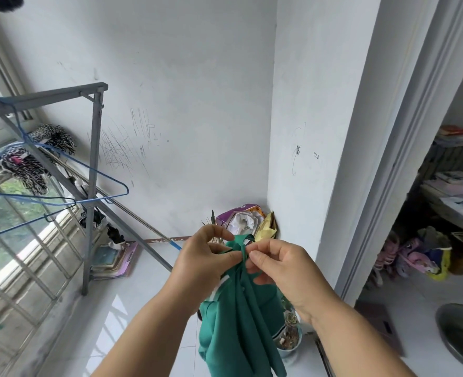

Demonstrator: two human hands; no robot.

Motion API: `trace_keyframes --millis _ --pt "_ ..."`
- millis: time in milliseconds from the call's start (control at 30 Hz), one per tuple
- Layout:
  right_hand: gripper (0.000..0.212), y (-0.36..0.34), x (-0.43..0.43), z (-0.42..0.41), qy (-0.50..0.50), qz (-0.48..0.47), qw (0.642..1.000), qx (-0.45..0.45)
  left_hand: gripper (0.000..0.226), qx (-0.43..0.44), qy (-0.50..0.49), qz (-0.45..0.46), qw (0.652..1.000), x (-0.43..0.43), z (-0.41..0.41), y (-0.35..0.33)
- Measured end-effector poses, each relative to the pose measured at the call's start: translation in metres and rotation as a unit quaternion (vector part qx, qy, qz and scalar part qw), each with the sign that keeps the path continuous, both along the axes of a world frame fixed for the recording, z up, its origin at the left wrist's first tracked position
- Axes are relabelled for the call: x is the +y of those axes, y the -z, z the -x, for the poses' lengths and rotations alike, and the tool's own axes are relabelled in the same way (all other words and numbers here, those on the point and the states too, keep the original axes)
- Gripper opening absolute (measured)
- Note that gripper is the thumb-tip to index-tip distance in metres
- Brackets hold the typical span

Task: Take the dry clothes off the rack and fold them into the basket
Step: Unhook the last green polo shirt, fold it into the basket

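Observation:
A green garment (238, 317) hangs in front of me, held up by its top edge. My left hand (206, 257) pinches the cloth near its upper left, thumb and fingers curled round the fabric. My right hand (276, 265) pinches the same top edge just to the right, fingertips almost meeting the left hand's. The grey metal drying rack (91, 164) stands at the left by the window, with empty blue wire hangers (89, 183) hooked on it and black-and-white striped cloth (32, 164) draped over a bar. No basket is in view.
A potted plant (290, 333) sits on the floor behind the garment. Bags and boxes (246, 221) fill the wall corner. Books (113, 259) lie by the rack's leg. A metal basin (461, 336) is at the lower right, past a sliding door frame (404, 148).

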State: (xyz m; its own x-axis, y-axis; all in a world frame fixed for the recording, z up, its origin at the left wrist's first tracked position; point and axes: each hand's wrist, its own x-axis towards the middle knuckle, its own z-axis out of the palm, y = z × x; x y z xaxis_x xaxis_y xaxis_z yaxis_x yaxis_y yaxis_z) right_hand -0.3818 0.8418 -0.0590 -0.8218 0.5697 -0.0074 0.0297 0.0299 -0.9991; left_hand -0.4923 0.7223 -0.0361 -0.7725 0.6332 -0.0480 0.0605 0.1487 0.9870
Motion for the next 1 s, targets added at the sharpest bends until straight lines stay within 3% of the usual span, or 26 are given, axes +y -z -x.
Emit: trace_keyframes --millis 167,333,500,667,900,1000 --pt "0.005 0.003 -0.006 0.004 0.022 -0.005 1.000 -0.010 0.023 -0.068 -0.002 0.005 0.998 -0.001 0.001 0.005" --pt "0.006 0.009 -0.010 0.007 0.058 -0.240 0.967 -0.067 0.020 -0.138 0.014 0.000 0.990 0.000 0.004 0.009" --pt "0.008 0.013 -0.017 0.007 0.058 -0.338 0.938 -0.053 0.022 -0.167 0.011 -0.006 0.986 -0.001 0.003 0.014" --pt "0.011 0.013 -0.018 0.004 0.059 -0.326 0.942 -0.052 0.022 -0.192 0.024 -0.020 0.981 -0.002 0.004 0.018" --pt "0.011 -0.001 -0.018 0.000 0.022 -0.315 0.938 -0.146 0.025 -0.092 0.023 -0.017 0.995 0.000 0.000 0.022" --pt "0.013 -0.004 -0.012 -0.001 -0.002 -0.159 0.978 -0.135 0.026 -0.084 0.048 -0.027 0.995 -0.002 0.000 0.021"
